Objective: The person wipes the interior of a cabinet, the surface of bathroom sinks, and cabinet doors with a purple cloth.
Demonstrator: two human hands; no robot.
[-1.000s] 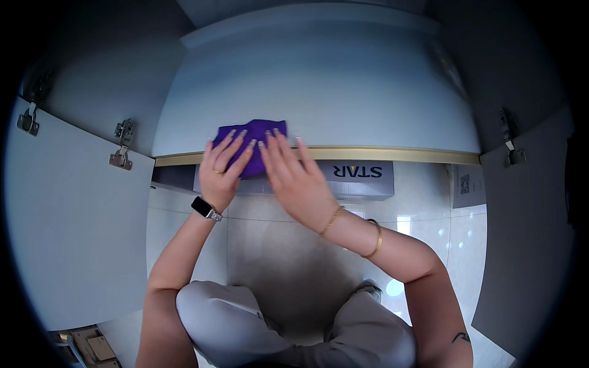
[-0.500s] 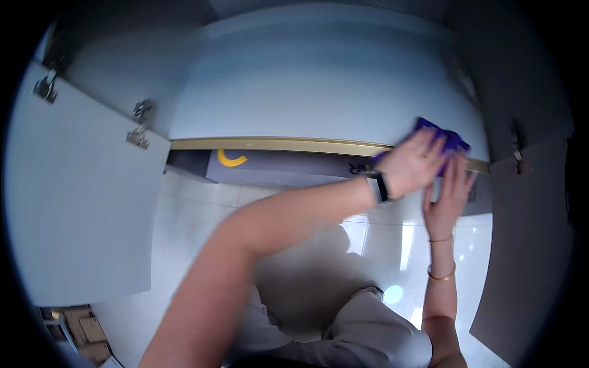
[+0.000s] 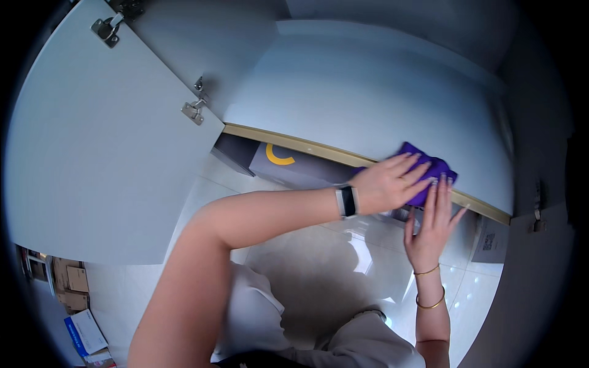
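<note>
A crumpled purple cloth (image 3: 438, 167) drapes over the gold-trimmed front edge of the light shelf (image 3: 343, 86), toward its right end. My left hand (image 3: 389, 183) reaches across and bends its fingers over the cloth, gripping it against the edge; its thumb is hidden. A watch (image 3: 347, 201) is on that wrist. Just right of it, my right hand (image 3: 427, 236) stretches its fingers upward, with fingertips on the cloth's lower right part. Its thumb and little finger are spread. Two thin gold bangles (image 3: 431, 299) circle the right forearm.
An open cabinet door (image 3: 110, 153) with metal hinges (image 3: 193, 112) fills the left side. Another dark door (image 3: 521, 270) stands open at right. Below the shelf lies a grey box (image 3: 307, 168) with a yellow curve. Cardboard boxes (image 3: 76, 279) sit on the floor at lower left.
The view has turned and shifted, so the shelf edge now slants down to the right. Both hands remain at the cloth; my left hand now lies a little farther left on it.
</note>
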